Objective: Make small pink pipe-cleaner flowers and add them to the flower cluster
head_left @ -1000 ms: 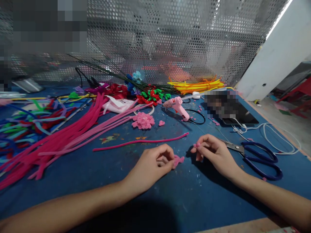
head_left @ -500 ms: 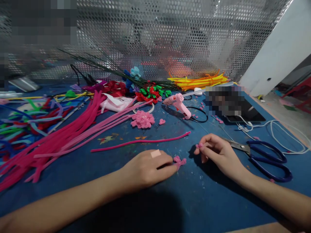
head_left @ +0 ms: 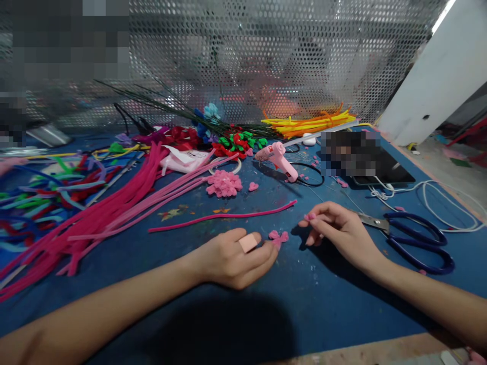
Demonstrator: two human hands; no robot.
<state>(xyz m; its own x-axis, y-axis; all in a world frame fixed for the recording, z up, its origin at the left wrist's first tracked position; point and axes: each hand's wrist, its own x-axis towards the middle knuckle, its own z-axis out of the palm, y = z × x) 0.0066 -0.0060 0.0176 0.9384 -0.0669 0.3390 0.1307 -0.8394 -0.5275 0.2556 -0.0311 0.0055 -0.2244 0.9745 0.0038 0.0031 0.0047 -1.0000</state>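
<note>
My left hand [head_left: 236, 258] is closed, its fingertips pinching the edge of a small pink fuzzy flower piece [head_left: 278, 236] with rounded petals. A light patch sits on one of its fingers. To the right, my right hand [head_left: 338, 230] pinches a small pink fuzzy petal [head_left: 310, 216] between thumb and forefinger. The two pink pieces are apart. Just beyond both hands lies a single dark pink pipe cleaner [head_left: 224, 216]. Farther back are a loose pink heart-shaped petal [head_left: 253, 186] and a heap of similar pink petals [head_left: 223, 183].
Blue-handled scissors [head_left: 414, 235] lie beside my right wrist. A pink glue gun [head_left: 279, 159] stands behind, near a tablet [head_left: 384, 165] with a white cable [head_left: 426, 197]. Bundles of pink pipe cleaners [head_left: 114, 203] fill the left. A perforated metal panel [head_left: 266, 61] closes the back.
My left hand has turned slightly and its fingers have curled, with the flower piece now lying flatter and facing up. My right hand keeps its pinch on the petal. The view has shifted a little.
</note>
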